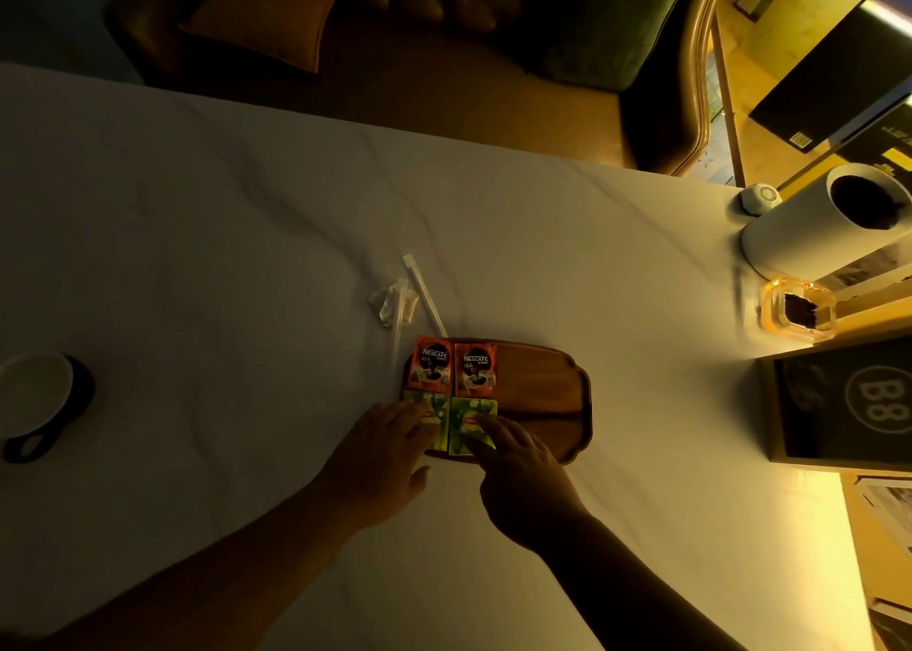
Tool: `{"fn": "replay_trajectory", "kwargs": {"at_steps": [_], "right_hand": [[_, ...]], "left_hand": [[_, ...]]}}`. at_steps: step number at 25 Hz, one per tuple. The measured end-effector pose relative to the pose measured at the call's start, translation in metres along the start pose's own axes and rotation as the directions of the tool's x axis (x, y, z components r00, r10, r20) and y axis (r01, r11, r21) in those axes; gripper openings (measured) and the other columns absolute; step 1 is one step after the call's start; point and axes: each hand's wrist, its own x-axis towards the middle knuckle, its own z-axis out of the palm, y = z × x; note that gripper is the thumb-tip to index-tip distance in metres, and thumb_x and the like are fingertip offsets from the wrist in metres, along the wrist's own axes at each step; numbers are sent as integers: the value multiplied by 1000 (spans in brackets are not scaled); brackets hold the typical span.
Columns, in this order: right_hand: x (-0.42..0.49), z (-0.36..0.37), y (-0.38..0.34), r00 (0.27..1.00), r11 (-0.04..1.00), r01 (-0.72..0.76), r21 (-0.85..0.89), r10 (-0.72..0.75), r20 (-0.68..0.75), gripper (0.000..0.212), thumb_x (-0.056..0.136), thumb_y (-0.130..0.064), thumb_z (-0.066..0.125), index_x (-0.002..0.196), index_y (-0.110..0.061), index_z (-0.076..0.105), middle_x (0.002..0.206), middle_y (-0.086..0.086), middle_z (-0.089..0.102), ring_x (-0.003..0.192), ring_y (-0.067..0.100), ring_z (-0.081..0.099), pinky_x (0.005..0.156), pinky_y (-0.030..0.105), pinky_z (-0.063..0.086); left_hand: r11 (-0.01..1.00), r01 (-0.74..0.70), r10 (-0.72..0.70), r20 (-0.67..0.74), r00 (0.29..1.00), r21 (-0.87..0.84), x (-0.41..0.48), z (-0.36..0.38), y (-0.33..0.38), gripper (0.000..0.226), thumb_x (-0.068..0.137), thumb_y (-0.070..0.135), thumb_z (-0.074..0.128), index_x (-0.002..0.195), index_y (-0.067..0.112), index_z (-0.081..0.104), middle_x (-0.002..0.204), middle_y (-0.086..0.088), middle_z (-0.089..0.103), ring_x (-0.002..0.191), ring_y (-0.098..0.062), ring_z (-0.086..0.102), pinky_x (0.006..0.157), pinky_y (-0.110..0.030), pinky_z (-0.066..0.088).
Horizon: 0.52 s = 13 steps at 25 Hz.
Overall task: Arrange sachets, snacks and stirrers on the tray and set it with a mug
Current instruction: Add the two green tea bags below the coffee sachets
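Left hand [382, 453], right hand [523, 477] on green sachets [475, 411]; white marble table [222, 235], sofa [419, 3]

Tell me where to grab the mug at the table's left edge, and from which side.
Probably by its dark handle loop, which juts from the mug toward the person's side; come from the near side. The left hand is closer.

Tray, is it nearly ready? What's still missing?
Done: two red sachets and two green sachets lie on the left half of the tray. In hand: the left hand and right hand press on the green ones. Left: stirrers and snacks lie on the table; the mug sits far left.
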Motion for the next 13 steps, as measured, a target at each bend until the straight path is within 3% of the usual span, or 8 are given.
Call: {"fn": "replay_trajectory", "kwargs": {"at_steps": [6, 11, 13], "right_hand": [[-1, 0, -5, 1000, 1000, 1, -8, -1, 5, 58, 91, -27, 46, 147, -36, 35, 160, 1, 30, 148, 30, 18, 110, 49, 16], [8, -14, -6, 991, 999, -31, 9, 32, -133, 61, 87, -33, 62, 143, -35, 37, 151, 2, 44, 139, 31, 36, 102, 54, 41], [21, -24, -3, 988, 997, -66, 28, 69, -136, 67, 90, -37, 63, 147, -36, 28, 155, 3, 37, 141, 33, 31, 105, 54, 38]], "left_hand": [[1000, 20, -20, 12, 1000, 18, -3, 0, 3, 58, 84, 47, 62, 135, 22, 48, 145, -9, 49, 135, -31, 43, 111, -49, 35], [1000, 4, -5, -84, 996, -9, 5, -8, -2, 51, 88, 42, 59, 133, 19, 50, 145, -10, 49, 135, -30, 44, 109, -52, 39], [999, 40, -41, -90, 995, -12, 19, -15, -7, 54, 90, 39, 56, 139, 18, 45, 150, -10, 44, 138, -30, 39, 110, -53, 36]]}}
